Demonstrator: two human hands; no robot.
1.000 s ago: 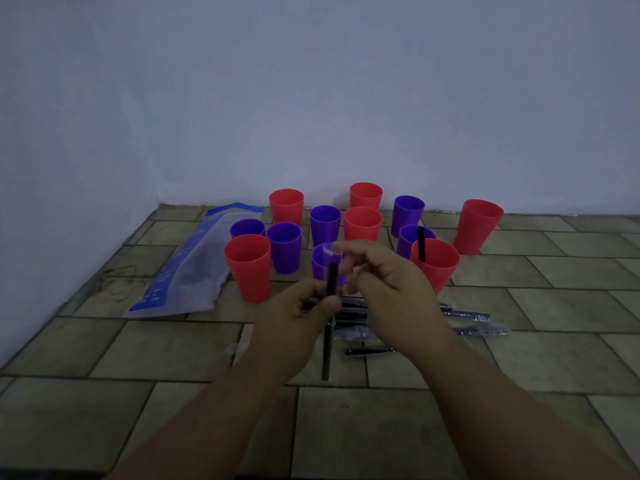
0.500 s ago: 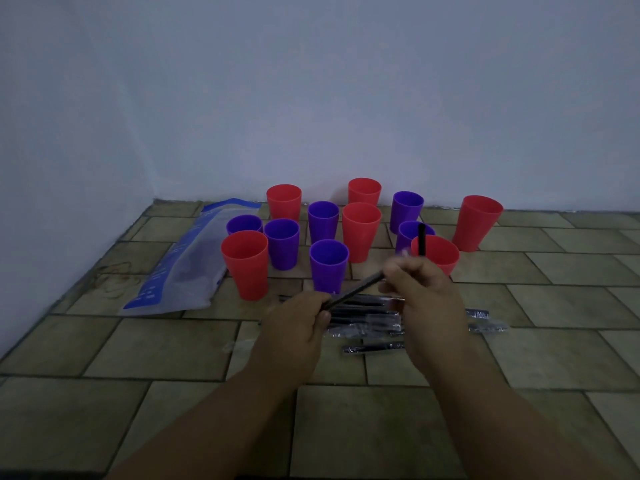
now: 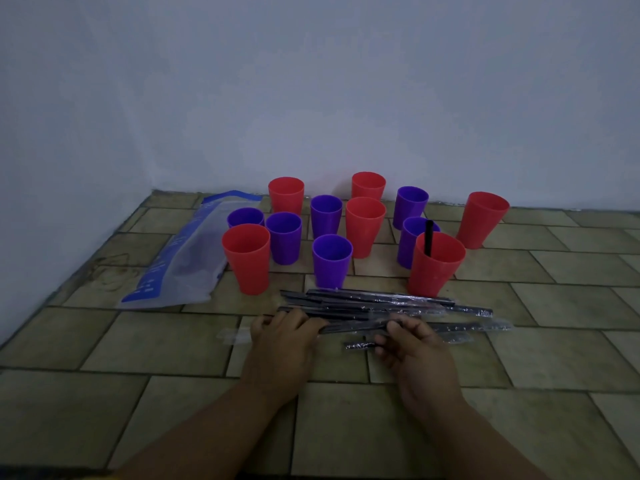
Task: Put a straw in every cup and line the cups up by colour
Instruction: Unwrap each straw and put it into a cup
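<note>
Head view: both hands have dropped from cup height to the straw pile (image 3: 381, 303) mid-floor. Left hand (image 3: 287, 336) curls round one end of the held straw (image 3: 353, 327), right hand (image 3: 414, 344) pinches the other. Only the front-right red cup (image 3: 434, 271) is filled; other cups look empty, colours mixed.

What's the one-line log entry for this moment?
left hand: grips straw | right hand: pinches same straw | front-right red cup: holds upright straw

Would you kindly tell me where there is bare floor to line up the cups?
Bare tiles lie right of the far-right red cup and the wrapped straws, and near-left below the plastic bag. It is crowded within the cup cluster and over the straws.
</note>
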